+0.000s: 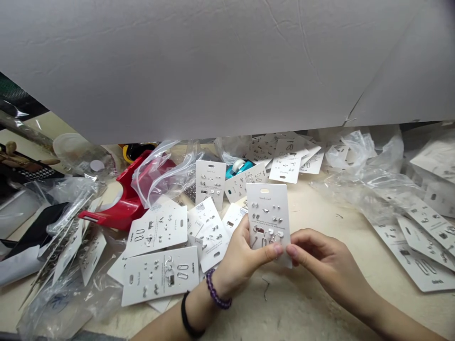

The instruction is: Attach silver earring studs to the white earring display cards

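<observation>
Head view: one earring card [266, 213] pinched by left fingers [273, 251], right fingers [297, 254] (grip unclear) alongside, two left wristbands [215, 292].

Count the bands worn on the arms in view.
2: a purple beaded bracelet just behind the left hand, and a black band farther up that forearm.

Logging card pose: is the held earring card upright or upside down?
Upright: the earring card has its hanging slot at the top, with the printed heading just below; the left hand grips its lower part.
</observation>
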### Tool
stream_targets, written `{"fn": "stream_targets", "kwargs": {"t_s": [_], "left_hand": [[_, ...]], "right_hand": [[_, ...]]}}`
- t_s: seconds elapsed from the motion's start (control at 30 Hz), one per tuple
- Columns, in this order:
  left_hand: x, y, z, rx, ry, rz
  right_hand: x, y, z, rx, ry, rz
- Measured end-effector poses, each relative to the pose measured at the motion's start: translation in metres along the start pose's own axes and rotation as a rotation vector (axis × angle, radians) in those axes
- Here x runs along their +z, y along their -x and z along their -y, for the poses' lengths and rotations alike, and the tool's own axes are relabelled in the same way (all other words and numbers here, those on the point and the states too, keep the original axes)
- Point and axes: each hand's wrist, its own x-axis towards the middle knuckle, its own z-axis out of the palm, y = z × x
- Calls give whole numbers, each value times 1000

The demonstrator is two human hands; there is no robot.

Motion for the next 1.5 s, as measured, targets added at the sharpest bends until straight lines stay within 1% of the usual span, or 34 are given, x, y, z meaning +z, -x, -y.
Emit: {"fn": "stream_targets", "kwargs": {"t_s": [0.13, 0.2, 0.27, 0.3, 0.37, 0.43, 0.47, 0.5, 0.6, 0.73, 0.9, 1.0, 1.07, 1.13, 1.2, 1.27, 1.33, 1.5], "left_hand": [[-1, -1, 1, -19, 48, -14], [-1, -1, 1, -27, 78, -3], [-2, -1, 0, -26, 144, 26], [-3, -1, 0, -28, 196, 35], [-5, -1, -2, -41, 326, 23], [-7, -1, -4, -68, 473, -27], [-8, -1, -5, -84, 543, -53], [-9, -1, -5, -101, 605, -73], [-10, -2, -6, -151, 739, -96], [-12, -3, -6, -190, 821, -116], [-13, -3, -6, -213, 845, -110], [-14, -2, -7, -210, 856, -107], [-14, -2, -7, -208, 847, -107], [-13, -2, -6, -201, 822, -109], [-12, -2, -6, -185, 804, -115], [-11, -1, -5, -169, 812, -121], [-10, -1, -3, -160, 828, -127], [-10, -3, -1, -169, 775, -101]], "right_hand": [[1, 0, 6, -7, -6, 25], [-3, -5, 12, -25, 11, 100], [-12, -17, 16, -68, 71, 176], [-17, -25, 16, -101, 137, 193], [-27, -43, 13, -188, 384, 147], [-34, -62, 5, -319, 704, 112], [-36, -69, 1, -349, 780, 106], [-36, -75, -3, -372, 839, 107], [-32, -85, -11, -376, 905, 117], [-26, -91, -14, -347, 945, 139], [-25, -98, -14, -276, 917, 110], [-23, -91, -3, -260, 863, 75], [-19, -79, 12, -265, 713, 72], [-12, -64, 26, -254, 359, 83], [-3, -51, 35, -256, 165, 88], [7, -44, 35, -288, 119, 99], [14, -43, 30, -312, 113, 111], [19, -48, 20, -309, 80, 79]]}}
